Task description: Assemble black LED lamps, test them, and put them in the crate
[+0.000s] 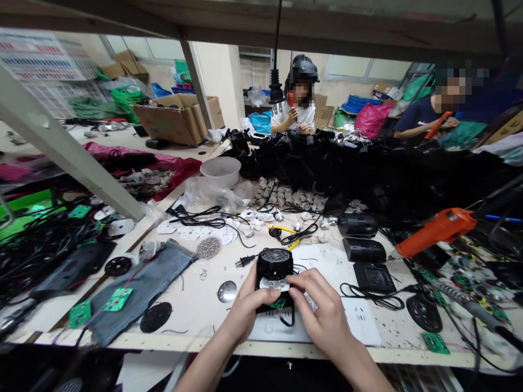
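Note:
Both of my hands are at a small black device housing [274, 265] with a round grille on top, near the front of the bench. My left hand [241, 305] wraps its left side, the thumb lying across a white inner part [272, 284]. With thumb and fingers bent, my right hand [321, 305] grips the housing's right edge by that white part. A green circuit board [280, 302] with thin wires shows below the thumbs. Beneath lies a white sheet [359, 321]. What the fingertips press on inside is partly hidden.
An orange electric screwdriver [439, 231] hangs at the right, beside several black housings [363, 250]. A dish of screws [208, 247] and a grey cloth [143, 288] lie left. Behind are a white bowl [220, 171] and a black parts heap [327, 163]. Two people sit across.

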### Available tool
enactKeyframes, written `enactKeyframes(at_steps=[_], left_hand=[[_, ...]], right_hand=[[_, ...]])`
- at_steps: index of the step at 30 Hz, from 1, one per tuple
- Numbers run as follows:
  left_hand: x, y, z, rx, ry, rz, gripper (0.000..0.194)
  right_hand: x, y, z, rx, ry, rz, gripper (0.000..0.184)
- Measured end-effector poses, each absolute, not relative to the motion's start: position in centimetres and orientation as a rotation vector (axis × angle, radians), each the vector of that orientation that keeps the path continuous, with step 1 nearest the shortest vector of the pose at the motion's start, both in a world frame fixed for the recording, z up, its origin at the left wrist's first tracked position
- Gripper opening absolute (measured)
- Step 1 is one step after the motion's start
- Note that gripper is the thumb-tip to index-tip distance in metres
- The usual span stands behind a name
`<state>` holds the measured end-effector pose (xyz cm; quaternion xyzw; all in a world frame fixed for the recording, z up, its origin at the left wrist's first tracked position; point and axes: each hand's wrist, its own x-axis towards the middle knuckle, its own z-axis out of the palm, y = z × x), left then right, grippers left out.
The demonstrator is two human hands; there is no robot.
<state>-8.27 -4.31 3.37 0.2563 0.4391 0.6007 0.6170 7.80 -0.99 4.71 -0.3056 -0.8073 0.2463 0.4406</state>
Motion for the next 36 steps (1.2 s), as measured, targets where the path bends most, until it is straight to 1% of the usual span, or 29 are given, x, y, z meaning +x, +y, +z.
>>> enactKeyframes(at_steps=[4, 9, 11, 17, 22, 28, 34, 36], left_hand=[[-8.6, -4.2, 2.7, 0.522, 0.87, 1.381, 0.057], [-9.0, -4.2, 2.0, 0.473, 0.796, 1.375, 0.036], [-9.0, -4.2, 1.9, 0.458, 0.774, 1.372, 0.038], [-9.3, -4.0, 1.4, 0.42, 0.733, 1.359, 0.063], [-9.7, -3.8, 0.8, 0.449, 0.687, 1.341, 0.071], [-9.6, -3.3, 0.8, 0.453, 0.647, 1.321, 0.066], [-8.9, -3.3, 1.6, 0.477, 0.77, 1.316, 0.041], [-8.8, -3.3, 1.7, 0.481, 0.783, 1.321, 0.045]], right_hand=[[7.6, -0.9, 4.9, -0.733, -2.012, 0.607, 0.025], [7.3, -1.1, 4.9, -0.719, -2.021, 0.622, 0.025], [7.1, -1.2, 5.0, -0.72, -2.024, 0.622, 0.025], [6.7, -1.5, 5.3, -0.702, -2.013, 0.582, 0.026], [6.6, -1.5, 5.3, -0.674, -2.033, 0.583, 0.026], [6.7, -1.3, 5.0, -0.667, -2.035, 0.569, 0.026], [7.4, -1.1, 4.1, -0.696, -2.102, 0.349, 0.033], [7.6, -1.0, 4.1, -0.694, -2.102, 0.307, 0.032]])
